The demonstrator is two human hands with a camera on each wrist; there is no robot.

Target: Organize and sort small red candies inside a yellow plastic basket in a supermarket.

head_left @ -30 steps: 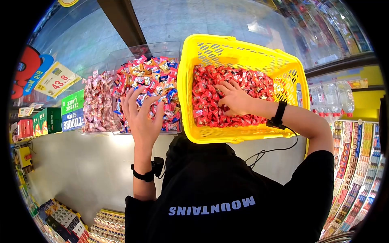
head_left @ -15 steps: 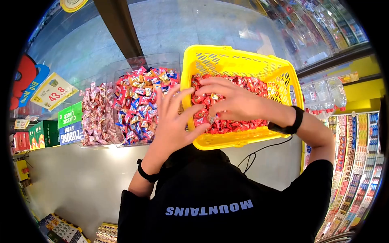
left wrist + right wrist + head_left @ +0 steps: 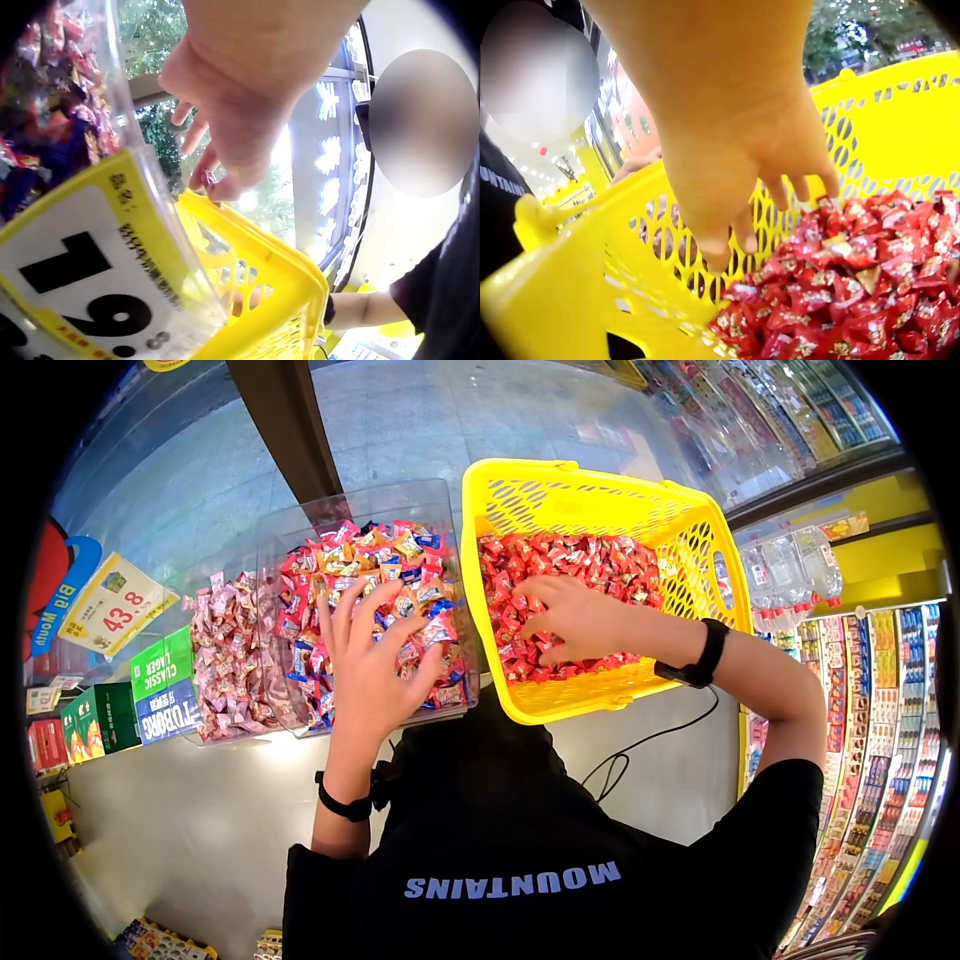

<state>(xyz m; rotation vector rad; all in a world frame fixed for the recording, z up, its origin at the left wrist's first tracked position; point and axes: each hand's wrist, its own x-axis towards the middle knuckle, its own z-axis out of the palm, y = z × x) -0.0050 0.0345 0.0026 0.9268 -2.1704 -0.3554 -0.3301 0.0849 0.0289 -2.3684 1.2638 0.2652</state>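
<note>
Over the clear bin point(image 3: 360, 495) of mixed pink, blue and gold candies, my left hand point(image 3: 365, 660) pinches a small wrapped candy point(image 3: 208, 178) between thumb and fingertips. In the head view that candy point(image 3: 440, 628) looks pink and white. My right hand point(image 3: 580, 622) reaches into the yellow shopping basket point(image 3: 560, 495), its fingers pointing down just above a heap of red wrapped candies point(image 3: 855, 277). Nothing shows between the right fingers in the right wrist view. A gold-coloured wrapper point(image 3: 838, 244) lies among the red ones.
Left of the mixed bin stands another bin of pale pink candies point(image 3: 235, 650). Beyond it are a green and blue beer carton point(image 3: 165, 680) and a price sign point(image 3: 118, 610). Bottled drinks point(image 3: 795, 570) stand right of the basket. A thin cable point(image 3: 620, 750) hangs from the right wrist.
The left hand moved right to the basket beside the right hand, then came back left over the mixed bin with a candy. The right hand lifted toward it and lowered again over the red candies.
</note>
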